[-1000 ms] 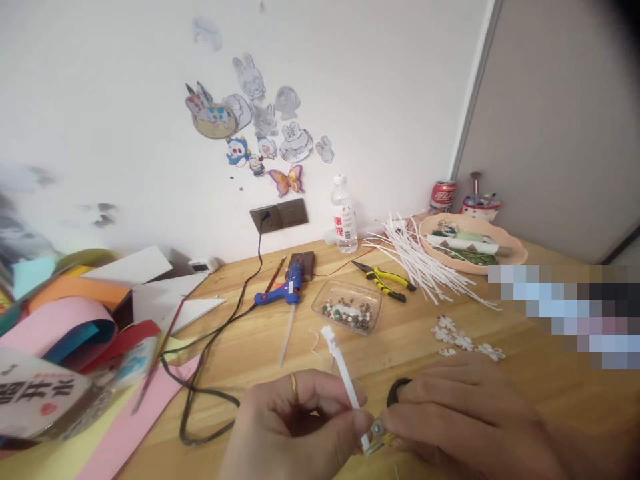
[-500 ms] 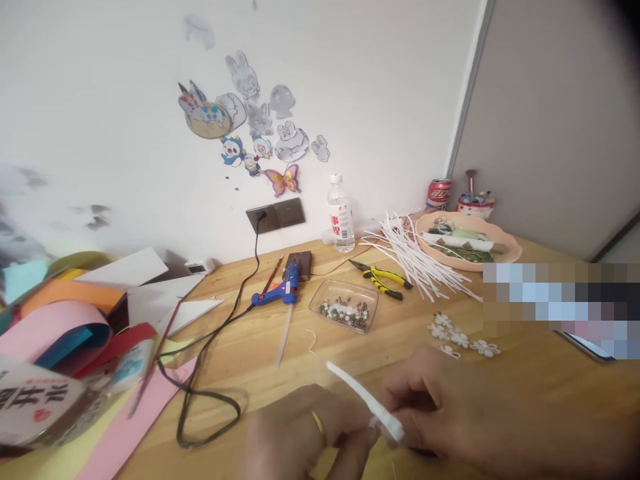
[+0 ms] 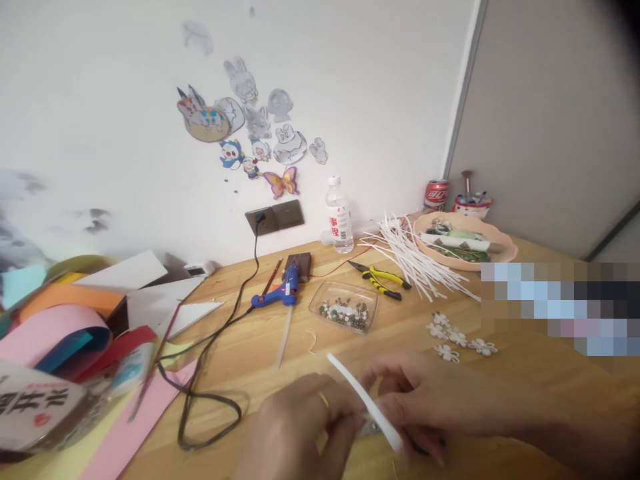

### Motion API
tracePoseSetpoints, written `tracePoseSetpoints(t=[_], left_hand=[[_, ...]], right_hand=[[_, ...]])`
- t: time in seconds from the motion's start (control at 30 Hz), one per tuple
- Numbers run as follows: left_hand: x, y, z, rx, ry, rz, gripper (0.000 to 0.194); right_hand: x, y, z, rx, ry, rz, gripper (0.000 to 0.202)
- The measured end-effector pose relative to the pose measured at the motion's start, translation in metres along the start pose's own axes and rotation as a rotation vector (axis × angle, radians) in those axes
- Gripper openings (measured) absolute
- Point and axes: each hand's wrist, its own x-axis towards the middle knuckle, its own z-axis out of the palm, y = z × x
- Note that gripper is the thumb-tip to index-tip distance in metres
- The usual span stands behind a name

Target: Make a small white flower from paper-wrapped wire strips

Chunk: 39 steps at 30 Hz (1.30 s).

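A white strip (image 3: 367,400), slightly curved, slants between my hands, its upper end free and its lower end blurred. My left hand (image 3: 305,420), with a ring on one finger, has its fingertips pinched beside the strip on a small greyish piece (image 3: 369,427), too blurred to name. My right hand (image 3: 415,393) is closed with thumb and fingers bent against the strip from the other side. Beyond the hands lie several small white knotted flowers (image 3: 457,338) and a clear tray of beads (image 3: 345,308).
A blue glue gun (image 3: 280,293) trails its black cord (image 3: 200,340) across the left side. Yellow-black pliers (image 3: 383,279), a bundle of white strips (image 3: 415,257), a pink bowl (image 3: 505,250) and a bottle (image 3: 341,217) stand or lie behind. Coloured paper (image 3: 55,327) crowds the left.
My right hand has shifted slightly left and up, and its fingers have changed position around the strip. The strip has turned a little steeper. The view has shifted slightly.
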Motion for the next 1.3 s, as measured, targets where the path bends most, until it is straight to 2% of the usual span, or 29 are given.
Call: tracePoseSetpoints(t=[0.07, 0.1, 0.17, 0.2, 0.27, 0.37, 0.5, 0.77, 0.9, 1.03, 1.17, 1.23, 1.3], left_hand=[[0.008, 0.004, -0.006, -0.202, 0.029, -0.168, 0.015], [0.011, 0.005, -0.007, -0.272, 0.036, -0.229, 0.017], [0.016, 0.005, -0.009, -0.346, 0.042, -0.296, 0.019], [0.018, 0.004, -0.009, -0.358, 0.043, -0.308, 0.02], [0.019, 0.002, -0.009, -0.367, 0.044, -0.32, 0.02], [0.019, -0.002, -0.01, -0.473, 0.055, -0.414, 0.017], [0.017, 0.0, -0.012, -0.685, 0.073, -0.603, 0.017], [0.01, 0.003, -0.009, -0.679, 0.079, -0.549, 0.021], [0.007, 0.004, -0.006, -0.688, 0.106, -0.518, 0.021], [0.004, 0.008, -0.006, -0.662, 0.118, -0.518, 0.019], [0.001, 0.012, -0.006, -0.601, 0.134, -0.507, 0.02], [0.0, 0.015, -0.006, -0.534, 0.182, -0.478, 0.019], [-0.002, 0.017, -0.005, -0.428, 0.239, -0.445, 0.018]], right_hand=[[0.0, 0.003, 0.005, -0.373, 0.317, -0.18, 0.031], [0.0, 0.005, 0.008, -0.635, 0.507, -0.309, 0.03], [0.0, 0.01, 0.011, -1.115, 0.8, -0.585, 0.02], [-0.001, 0.012, 0.012, -1.288, 0.898, -0.722, 0.021], [-0.003, 0.014, 0.012, -1.482, 0.981, -0.954, 0.027], [-0.009, 0.015, 0.006, -1.527, 0.958, -1.148, 0.024], [-0.014, 0.015, 0.001, -1.487, 0.898, -1.217, 0.028], [-0.019, 0.011, 0.002, -1.483, 0.926, -1.246, 0.038], [-0.018, 0.009, 0.004, -1.334, 0.924, -1.195, 0.034], [-0.017, 0.004, 0.006, -1.236, 0.859, -1.14, 0.021], [-0.016, 0.003, 0.009, -1.087, 0.769, -1.068, 0.02], [-0.015, 0.003, 0.011, -0.951, 0.727, -0.931, 0.019], [-0.014, 0.001, 0.012, -0.796, 0.649, -0.671, 0.022]])
